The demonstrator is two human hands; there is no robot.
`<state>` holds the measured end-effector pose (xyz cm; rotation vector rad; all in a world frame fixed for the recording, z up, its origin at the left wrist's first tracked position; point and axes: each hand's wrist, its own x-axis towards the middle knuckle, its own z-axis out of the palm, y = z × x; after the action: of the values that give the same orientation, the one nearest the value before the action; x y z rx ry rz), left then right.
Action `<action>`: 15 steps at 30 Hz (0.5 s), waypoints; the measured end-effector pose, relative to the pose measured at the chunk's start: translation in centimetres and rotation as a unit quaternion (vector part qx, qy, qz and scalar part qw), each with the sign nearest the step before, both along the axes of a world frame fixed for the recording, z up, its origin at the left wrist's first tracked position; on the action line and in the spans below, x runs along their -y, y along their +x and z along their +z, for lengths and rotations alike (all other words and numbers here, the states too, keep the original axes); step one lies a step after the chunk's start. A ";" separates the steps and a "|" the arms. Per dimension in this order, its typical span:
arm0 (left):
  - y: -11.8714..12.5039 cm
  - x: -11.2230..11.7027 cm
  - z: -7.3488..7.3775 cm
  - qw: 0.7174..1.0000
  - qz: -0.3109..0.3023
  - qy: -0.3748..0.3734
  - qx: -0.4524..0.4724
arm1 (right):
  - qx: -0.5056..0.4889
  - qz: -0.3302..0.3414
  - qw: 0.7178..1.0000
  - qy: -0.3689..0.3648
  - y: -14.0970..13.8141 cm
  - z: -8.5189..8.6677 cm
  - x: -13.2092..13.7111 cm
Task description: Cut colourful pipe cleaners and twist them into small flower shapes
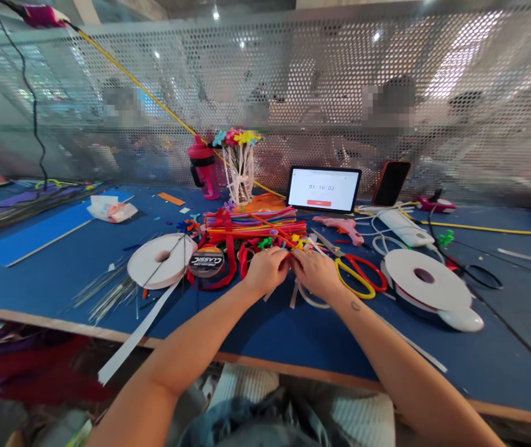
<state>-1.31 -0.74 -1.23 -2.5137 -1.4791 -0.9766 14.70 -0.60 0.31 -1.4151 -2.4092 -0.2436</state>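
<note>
My left hand (267,271) and my right hand (316,271) meet above the front middle of the table, fingertips pinched together. Whatever lies between them is hidden by the fingers; a reddish strip shows right at the fingertips. Just beyond is a bundle of coloured pipe cleaners (251,225), with a red ribbon (229,248) across it. Small coloured pieces lie around the fingers. Beside my right hand rest scissors with yellow and red handles (361,277). A round tin or spool with a dark label (207,262) lies to the left of my left hand.
White ribbon spools stand left (146,261) and right (449,279). Thin wires (118,292) lie at left front. Behind are a pink bottle (204,171), a vase of flowers (241,171), a tablet (323,189), a phone (390,183) and a pink glue gun (342,228). Perforated metal panel (293,93) borders the back.
</note>
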 end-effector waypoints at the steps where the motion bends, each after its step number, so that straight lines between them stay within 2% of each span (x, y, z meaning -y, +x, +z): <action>1: -0.3 -0.3 0.1 1.000 0.009 -0.004 0.012 | -0.001 -0.006 1.000 0.002 0.3 0.0 -0.1; 4: -1.6 -1.7 0.1 0.998 0.053 -0.021 0.035 | -0.016 -0.048 0.999 0.004 1.5 0.0 -0.9; 8: -2.9 -3.2 0.0 0.992 0.088 -0.087 0.023 | -0.048 -0.074 0.996 -0.012 2.5 0.5 -2.9; 11: -3.3 -3.6 0.1 0.993 0.092 -0.057 0.046 | -0.033 -0.061 0.997 -0.039 1.6 1.2 -5.3; 15: -3.4 -3.4 0.4 0.992 0.086 0.001 0.091 | 0.002 -0.061 0.995 -0.075 -1.5 1.6 -8.9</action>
<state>-4.74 2.66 -0.78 -2.2989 -1.7091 -1.2035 13.24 8.29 1.92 -1.6307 -2.3909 -0.0945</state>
